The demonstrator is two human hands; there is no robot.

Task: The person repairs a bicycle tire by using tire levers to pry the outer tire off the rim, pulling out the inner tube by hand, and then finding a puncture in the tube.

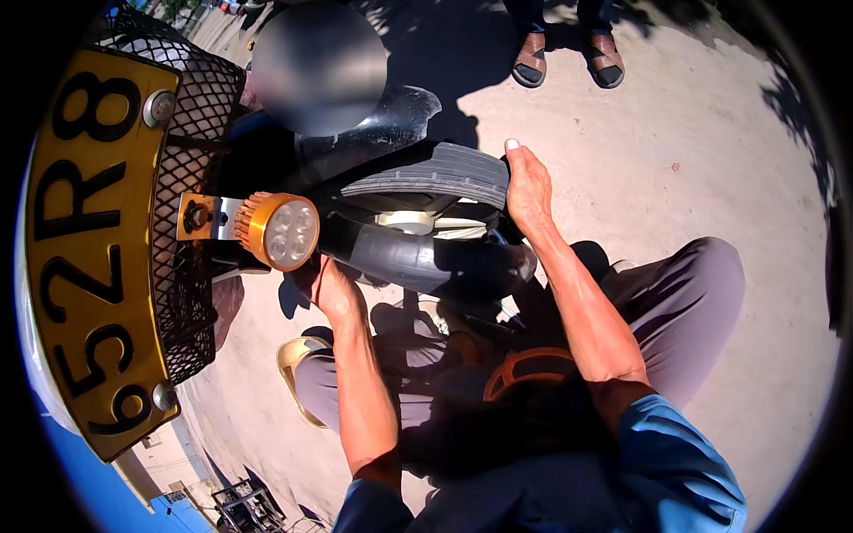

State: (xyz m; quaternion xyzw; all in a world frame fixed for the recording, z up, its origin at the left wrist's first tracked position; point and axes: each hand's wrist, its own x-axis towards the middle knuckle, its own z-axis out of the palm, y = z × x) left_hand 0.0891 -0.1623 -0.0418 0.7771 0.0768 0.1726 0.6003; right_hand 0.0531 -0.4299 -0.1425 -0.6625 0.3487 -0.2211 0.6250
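We see the black tyre (pixel 466 169) mid-scene, just beyond a dark curved guard (pixel 400 258) and to the right of a round orange lamp (pixel 289 233). Our right hand (pixel 530 188) lies against the tyre's right end, thumb stretched out, fingers too hidden to tell their grip. Our left hand (pixel 336 290) is beside the guard's left end, near the lamp; we cannot tell how open it is or what it holds.

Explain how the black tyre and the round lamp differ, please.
The tyre is black and grooved; the lamp has a gold-orange housing. The tyre looks larger than the lamp. The right hand meets the tyre's edge; a metal bracket holds the lamp. Both have curved outlines.
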